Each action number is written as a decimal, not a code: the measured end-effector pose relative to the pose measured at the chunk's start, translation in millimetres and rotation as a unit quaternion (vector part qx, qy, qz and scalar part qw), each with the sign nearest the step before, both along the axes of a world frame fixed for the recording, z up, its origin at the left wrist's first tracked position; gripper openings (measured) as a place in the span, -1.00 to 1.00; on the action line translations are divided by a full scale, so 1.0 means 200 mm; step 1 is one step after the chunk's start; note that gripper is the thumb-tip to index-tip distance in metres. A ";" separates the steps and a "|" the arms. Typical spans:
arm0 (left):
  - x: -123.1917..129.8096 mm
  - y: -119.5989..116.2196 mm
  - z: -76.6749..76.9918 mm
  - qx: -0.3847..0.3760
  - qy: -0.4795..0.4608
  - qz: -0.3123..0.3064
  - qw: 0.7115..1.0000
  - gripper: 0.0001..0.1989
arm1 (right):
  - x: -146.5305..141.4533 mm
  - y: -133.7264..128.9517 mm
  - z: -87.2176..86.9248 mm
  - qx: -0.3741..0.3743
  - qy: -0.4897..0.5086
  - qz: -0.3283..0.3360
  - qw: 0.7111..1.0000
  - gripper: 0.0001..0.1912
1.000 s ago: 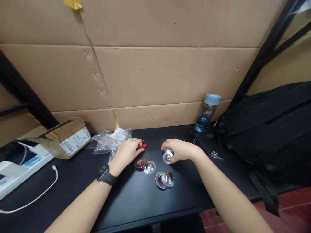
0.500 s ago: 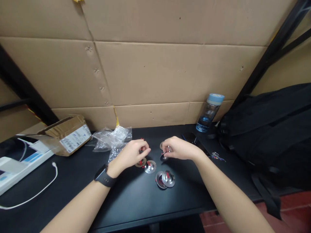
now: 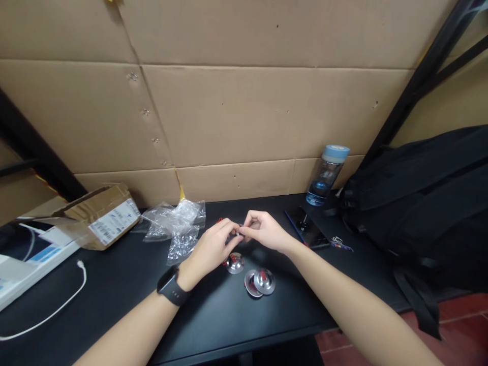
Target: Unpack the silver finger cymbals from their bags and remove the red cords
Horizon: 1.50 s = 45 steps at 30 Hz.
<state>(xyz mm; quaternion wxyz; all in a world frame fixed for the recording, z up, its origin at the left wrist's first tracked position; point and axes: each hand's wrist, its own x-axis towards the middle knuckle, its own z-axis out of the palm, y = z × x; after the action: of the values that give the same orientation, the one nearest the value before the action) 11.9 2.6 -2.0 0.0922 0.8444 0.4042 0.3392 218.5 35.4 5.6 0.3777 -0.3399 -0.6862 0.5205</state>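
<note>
Over the middle of the dark table, the fingertips of my left hand (image 3: 212,245) and my right hand (image 3: 266,232) meet. Both are closed in a pinch on a small metal finger cymbal (image 3: 240,233), which the fingers mostly hide. Just below my left hand lies a shiny finger cymbal (image 3: 235,263) with a red cord. Nearer the front, a finger cymbal (image 3: 265,281) with a red loop overlaps another finger cymbal (image 3: 250,287). A bit of red cord shows behind my left fingers.
Crumpled clear plastic bags (image 3: 179,223) and an open cardboard box (image 3: 114,218) lie left, near a white power strip (image 3: 49,259) and white cable (image 3: 72,297). To the right are a phone (image 3: 307,227), a keychain (image 3: 340,245), a water bottle (image 3: 327,175) and a black backpack (image 3: 423,203).
My right hand has moved left with its finger cymbal, and my left hand has shifted slightly right to meet it. The phone is now more exposed. The overlapping cymbals stay put.
</note>
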 end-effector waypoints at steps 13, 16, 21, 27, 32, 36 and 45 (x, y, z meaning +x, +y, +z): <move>0.01 0.05 -0.07 -0.175 -0.194 -0.047 0.964 -0.89 | -0.02 -0.02 0.00 -0.036 0.082 0.071 0.994 -0.52; 0.03 0.06 -0.08 -0.232 -0.305 -0.067 0.921 -0.71 | -0.03 -0.02 0.01 -0.041 0.121 0.077 0.989 -0.59; 0.05 0.04 -0.05 -0.253 -0.377 -0.053 0.889 -0.70 | -0.06 -0.04 0.03 -0.025 0.169 0.049 0.984 -0.69; 0.06 0.02 0.00 -0.257 -0.406 -0.044 0.876 -0.70 | -0.01 -0.06 0.09 0.190 -0.006 0.003 0.982 -0.58; 0.05 0.02 0.03 -0.261 -0.428 -0.044 0.864 -0.62 | 0.01 -0.08 0.13 0.275 -0.090 0.006 0.957 -0.61; 0.04 0.02 0.03 -0.268 -0.447 -0.051 0.852 -0.66 | 0.01 -0.07 0.12 0.277 -0.068 -0.005 0.958 -0.87; -0.03 0.03 0.02 -0.304 -0.400 -0.142 0.853 -0.54 | -0.02 -0.08 0.08 0.291 -0.050 -0.047 0.954 -0.98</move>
<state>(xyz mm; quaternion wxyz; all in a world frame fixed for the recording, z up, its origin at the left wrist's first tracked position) 5.8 7.9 2.3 0.5455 0.6136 0.2914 0.4910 215.0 19.6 22.3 0.4492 -0.2724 -0.8094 0.2623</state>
